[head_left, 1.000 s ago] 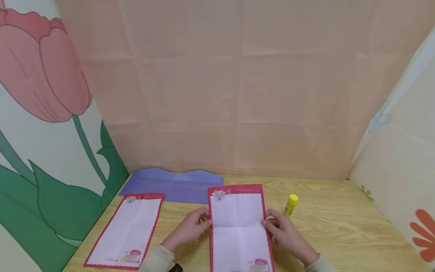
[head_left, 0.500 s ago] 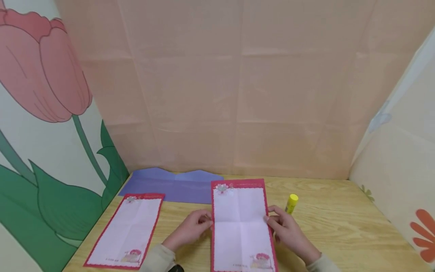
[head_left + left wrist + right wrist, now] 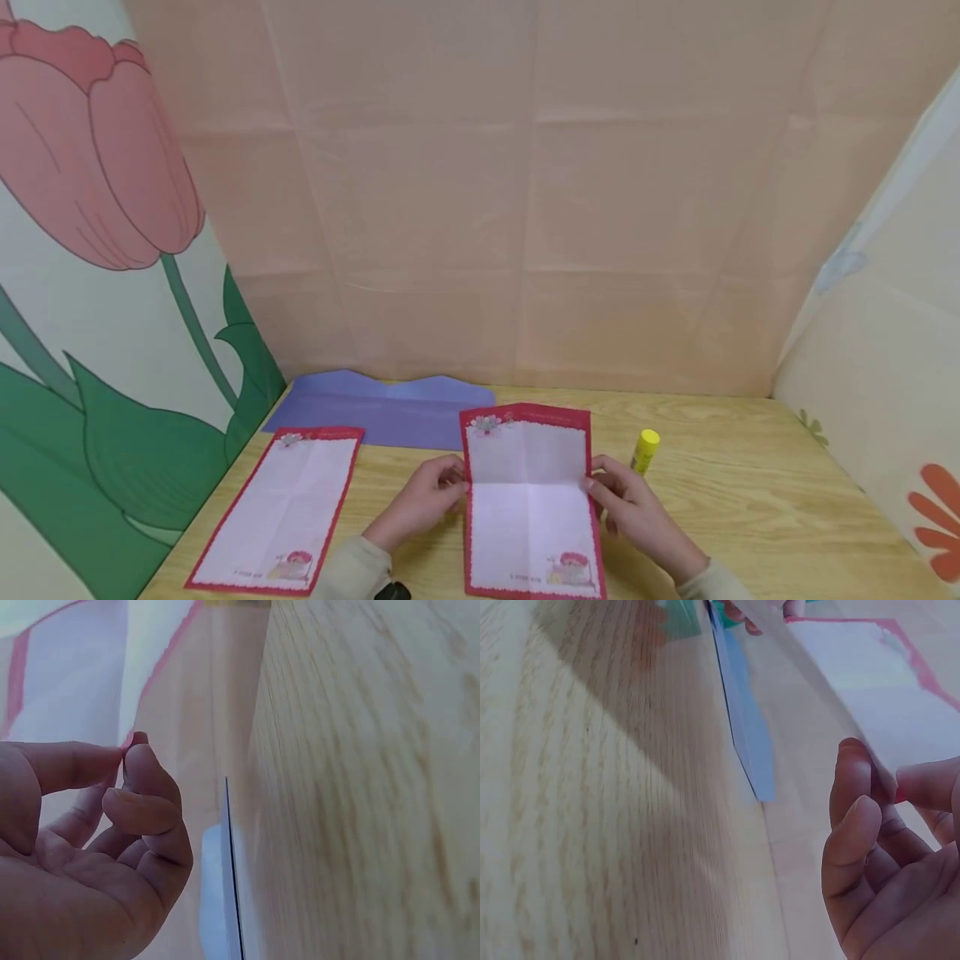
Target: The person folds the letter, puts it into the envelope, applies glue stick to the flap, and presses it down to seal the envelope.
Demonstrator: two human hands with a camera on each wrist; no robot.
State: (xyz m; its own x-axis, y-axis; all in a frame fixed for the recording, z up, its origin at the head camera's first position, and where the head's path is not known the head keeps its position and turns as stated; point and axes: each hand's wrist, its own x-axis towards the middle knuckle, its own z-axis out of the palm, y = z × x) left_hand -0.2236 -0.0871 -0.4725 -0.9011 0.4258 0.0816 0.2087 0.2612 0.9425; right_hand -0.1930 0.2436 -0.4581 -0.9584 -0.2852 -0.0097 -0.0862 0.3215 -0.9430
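A creased sheet of letter paper point(image 3: 495, 525) with a red border, a flower at its top left and a small picture at its lower right is held up above the table. My left hand point(image 3: 425, 502) pinches its left edge between thumb and finger; the left wrist view shows the same hand point(image 3: 112, 825) at the red margin. At the opposite edge, my right hand point(image 3: 637, 512) pinches the paper likewise, and the right wrist view shows that hand point(image 3: 892, 840) too. The upper part of the sheet bends along its crosswise fold.
A second red-bordered sheet point(image 3: 277, 508) lies on the wooden table point(image 3: 750, 500) at the left. Behind it is a purple envelope-like paper point(image 3: 375, 421) with a wavy flap. A yellow glue stick point(image 3: 645, 451) stands beyond my right hand. A draped cloth backs the table.
The held sheet was raised slightly and flat, then came down a little. Its upper part now bends at the crosswise crease. Both hands keep their pinch at the sides.
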